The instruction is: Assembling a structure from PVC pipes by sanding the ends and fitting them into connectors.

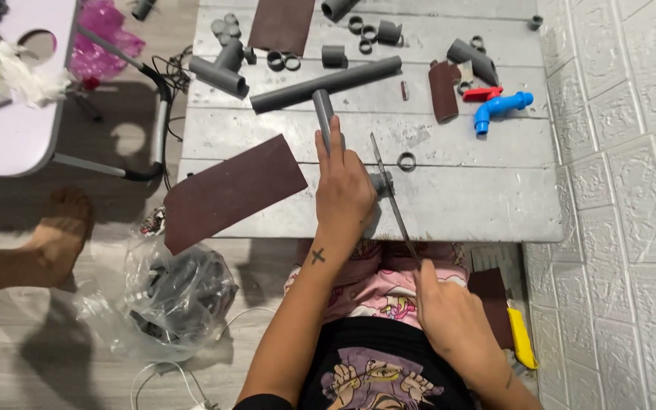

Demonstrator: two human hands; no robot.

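My left hand presses a thin grey pipe down on the low grey wooden table, fingers wrapped over it. My right hand grips the handle end of a thin hacksaw blade, which lies across the pipe's near end just right of my left hand. A short cut ring lies on the table beside the blade.
A long grey pipe, several pipe fittings and rings, a blue tap, a red piece and brown sandpaper sheets lie on the table. A plastic bag of fittings sits on the floor left. Another person's foot is at far left. A white wall is to the right.
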